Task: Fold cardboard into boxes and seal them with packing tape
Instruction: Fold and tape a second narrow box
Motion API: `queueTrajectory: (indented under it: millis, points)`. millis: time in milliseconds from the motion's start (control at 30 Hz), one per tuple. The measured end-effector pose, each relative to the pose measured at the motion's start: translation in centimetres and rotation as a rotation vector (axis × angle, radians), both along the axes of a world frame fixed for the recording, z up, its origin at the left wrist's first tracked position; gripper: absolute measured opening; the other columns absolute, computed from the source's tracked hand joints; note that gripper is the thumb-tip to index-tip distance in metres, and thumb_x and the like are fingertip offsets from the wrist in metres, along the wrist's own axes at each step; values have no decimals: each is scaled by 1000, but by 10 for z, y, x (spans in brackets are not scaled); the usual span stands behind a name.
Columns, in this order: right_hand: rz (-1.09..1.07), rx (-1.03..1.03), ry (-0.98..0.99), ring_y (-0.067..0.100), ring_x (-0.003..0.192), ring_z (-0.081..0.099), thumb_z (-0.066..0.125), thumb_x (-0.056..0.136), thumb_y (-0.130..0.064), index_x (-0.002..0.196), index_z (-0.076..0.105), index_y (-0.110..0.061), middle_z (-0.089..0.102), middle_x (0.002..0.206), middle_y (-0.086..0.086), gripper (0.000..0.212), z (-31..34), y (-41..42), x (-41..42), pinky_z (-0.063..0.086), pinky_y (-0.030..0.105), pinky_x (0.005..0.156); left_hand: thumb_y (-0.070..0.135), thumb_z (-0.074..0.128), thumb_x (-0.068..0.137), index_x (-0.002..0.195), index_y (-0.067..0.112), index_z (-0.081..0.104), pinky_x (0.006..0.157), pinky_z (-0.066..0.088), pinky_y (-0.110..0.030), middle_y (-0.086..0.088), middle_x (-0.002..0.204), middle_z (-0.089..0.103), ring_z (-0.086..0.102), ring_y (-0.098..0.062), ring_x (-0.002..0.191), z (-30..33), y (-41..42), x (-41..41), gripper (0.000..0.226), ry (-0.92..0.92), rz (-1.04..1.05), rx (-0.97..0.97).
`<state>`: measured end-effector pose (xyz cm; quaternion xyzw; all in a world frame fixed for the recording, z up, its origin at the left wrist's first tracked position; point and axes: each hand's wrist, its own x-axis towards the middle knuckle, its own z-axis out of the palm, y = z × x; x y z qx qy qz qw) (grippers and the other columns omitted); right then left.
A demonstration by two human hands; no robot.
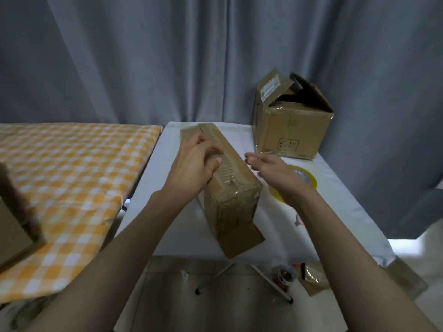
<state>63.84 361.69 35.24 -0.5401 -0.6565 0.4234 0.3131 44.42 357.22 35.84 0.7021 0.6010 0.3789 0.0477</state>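
A long narrow cardboard box [236,202] lies on the white table [148,188], its near end wrapped in clear tape and a loose flap [242,243] sticking out below. My left hand [196,161] rests on the box's top, fingers spread over it and thumb pressing the ridged top strip. Just right of the box, apart from it, my right hand [271,171] hovers with its fingertips pinched together; what they hold cannot be made out. A yellow roll of packing tape [304,178] lies on the table under that hand, partly hidden.
A larger brown box [292,128] with open flaps stands at the table's back right. A bed with an orange checked sheet [72,178] is on the left, a cardboard box [14,224] at its near edge. Scraps, a small tape roll [286,275] and table legs are on the floor.
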Motion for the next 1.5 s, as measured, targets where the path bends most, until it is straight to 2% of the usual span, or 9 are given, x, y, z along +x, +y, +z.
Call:
queueTrajectory:
  millis: [133,300,433,533,633,900,1067,1300,1500]
  points:
    - [-190,91,-759,34,129,47,51,97,-17,132,58,-10,58,137,14,36,-12,14,53,42,37,104,16,61,96,106,18,74,99,35,-26,2,113,60,49,-16,113,1,0,1,16,90,-99,33]
    - [-177,58,-920,33,124,43,66,86,-16,130,60,-20,57,126,15,45,-30,3,75,38,34,95,34,56,97,89,18,67,81,44,-33,4,100,54,48,-15,99,0,4,6,21,197,-60,23]
    - [-225,212,-767,33,111,58,62,77,0,112,71,-18,68,114,11,41,-28,-4,78,42,32,86,36,61,95,85,19,62,78,37,-29,6,99,50,41,-13,97,6,7,16,19,250,-43,6]
    - [-284,301,-424,27,107,61,64,82,3,109,72,-11,69,109,6,32,-17,-9,81,44,29,86,7,62,91,95,12,66,82,34,-17,3,103,53,45,-12,98,10,9,23,6,196,-223,32]
    - [-234,390,-215,18,105,60,69,85,2,113,71,-11,68,112,1,31,-3,-16,78,42,24,88,-9,57,82,100,9,64,72,39,-16,-2,95,58,53,-13,80,15,11,34,27,87,-332,6]
    - [-129,510,-114,14,105,58,68,88,0,116,69,-13,65,113,-3,30,11,-30,65,43,24,90,21,55,100,138,21,57,81,43,-17,4,119,57,60,-9,82,26,24,47,38,-80,-302,106]
    - [-101,555,-136,0,94,55,68,88,-1,113,69,-16,62,106,-10,28,14,-32,67,37,3,79,19,64,95,121,22,70,72,44,-13,4,113,61,61,-5,92,30,27,55,27,-141,-328,161]
    - [-90,590,-145,-14,94,51,67,90,-3,115,68,-17,60,106,-9,29,20,-38,73,34,0,78,14,77,83,87,17,75,79,53,-29,7,92,68,62,-7,90,33,26,65,5,-252,-285,277]
    - [-78,617,-136,11,104,54,63,95,-14,120,64,-16,60,113,-1,25,32,-44,72,41,20,85,12,70,89,85,19,67,73,46,-11,11,86,68,64,-3,85,42,28,72,8,-382,-253,248]
